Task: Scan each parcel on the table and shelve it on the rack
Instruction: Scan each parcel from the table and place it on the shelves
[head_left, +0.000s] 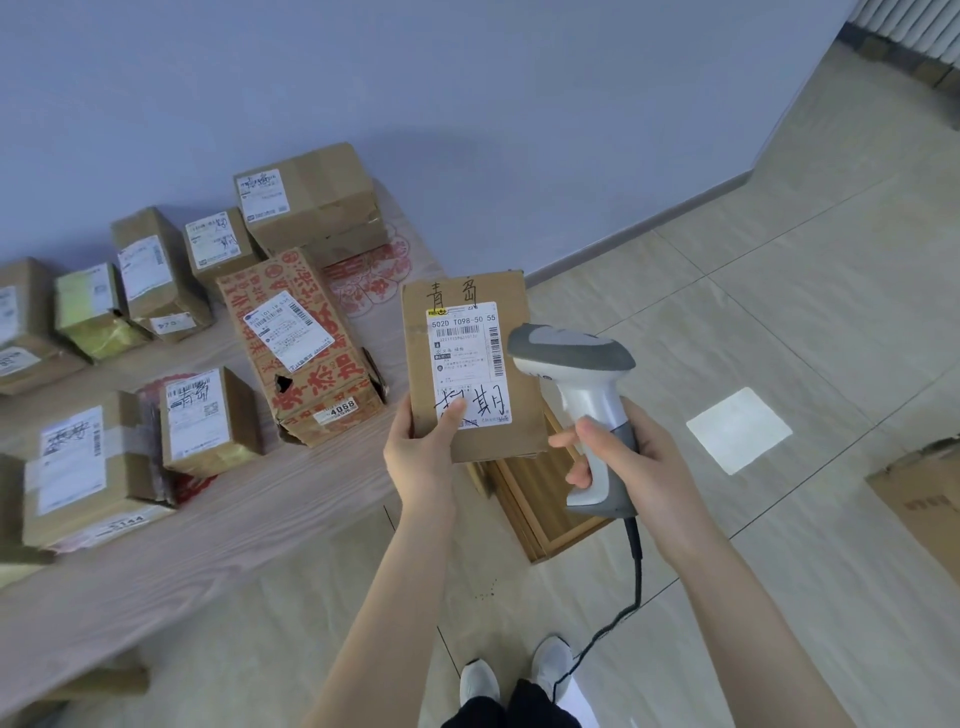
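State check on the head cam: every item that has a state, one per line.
Brown cardboard parcel with white label: held up, upright, label facing the camera.
Left hand: grips the parcel's lower left corner, thumb on the label.
Grey-and-white corded barcode scanner: held, head turned toward the label.
Right hand: grips the scanner's handle.
Red-printed cardboard box: lying on the wooden table, torn, with a hole.

Fine print on the label (470, 358) of the held parcel (415, 364) is way too blurry to read. The wooden box (540, 499) on the floor is half hidden behind that parcel. The leftmost parcels (21, 322) and the right-hand carton (924, 499) get chopped off by the frame.
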